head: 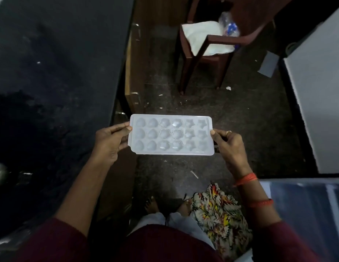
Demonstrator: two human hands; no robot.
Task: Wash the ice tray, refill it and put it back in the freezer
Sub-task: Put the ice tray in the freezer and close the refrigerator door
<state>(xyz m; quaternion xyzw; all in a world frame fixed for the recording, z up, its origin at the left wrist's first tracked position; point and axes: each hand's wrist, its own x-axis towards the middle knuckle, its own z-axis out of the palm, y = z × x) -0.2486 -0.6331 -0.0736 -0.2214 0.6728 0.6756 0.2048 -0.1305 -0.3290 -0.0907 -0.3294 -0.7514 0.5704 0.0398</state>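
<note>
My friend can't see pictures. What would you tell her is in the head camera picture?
Two hands, left hand and right hand, hold a white ice tray level by its short ends, above a dark floor. A brown chair with a white cloth stands beyond, and a dark counter is on the left.

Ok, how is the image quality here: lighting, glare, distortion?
Head view: dim overall; the white ice tray is brightest, with small glints in its middle cells; the dark countertop loses detail; wide-angle bending at the edges; both hands reasonably sharp.
</note>
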